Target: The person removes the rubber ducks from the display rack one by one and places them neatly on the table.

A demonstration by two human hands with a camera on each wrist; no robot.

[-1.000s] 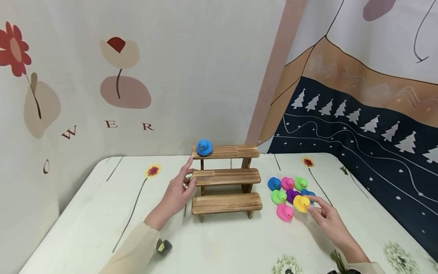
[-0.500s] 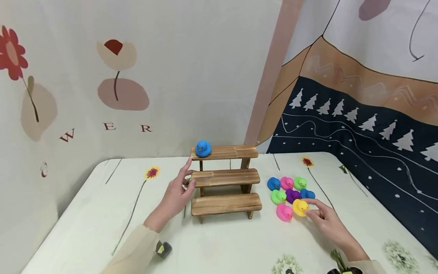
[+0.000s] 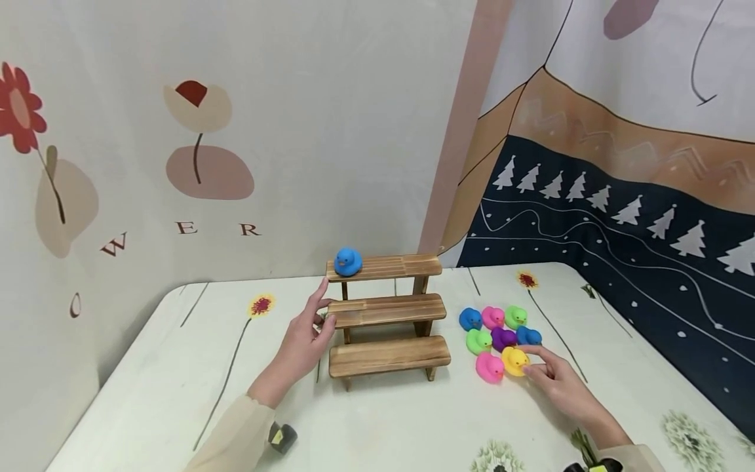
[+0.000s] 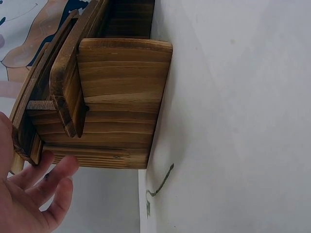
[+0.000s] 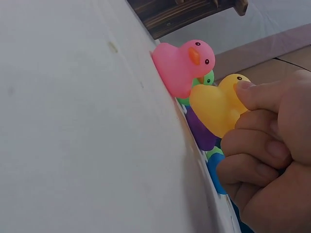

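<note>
With thumb and index finger my right hand (image 3: 557, 383) pinches a yellow rubber duck (image 3: 515, 361) at the front of a group of ducks. A pink duck (image 3: 489, 368) sits just left of it; a purple one (image 3: 503, 338) is behind. In the right wrist view the yellow duck (image 5: 217, 108) is close to the pink duck (image 5: 177, 68). My left hand (image 3: 301, 344) touches the left end of a three-tier wooden stand (image 3: 389, 354), index finger extended toward the top tier, other fingers loosely bent. A blue duck (image 3: 348, 261) sits on that tier's left end.
More ducks sit right of the stand: a blue duck (image 3: 470, 319), a pink one (image 3: 493, 318), two green ones, including a light green duck (image 3: 479, 341), and another blue duck (image 3: 528, 336). Printed cloth covers the table (image 3: 377, 426) and the walls behind.
The yellow duck, pinched in my right hand, has shifted slightly down and left, closer to the front pink duck. My left hand stays at the stand. The head view has tilted slightly.
</note>
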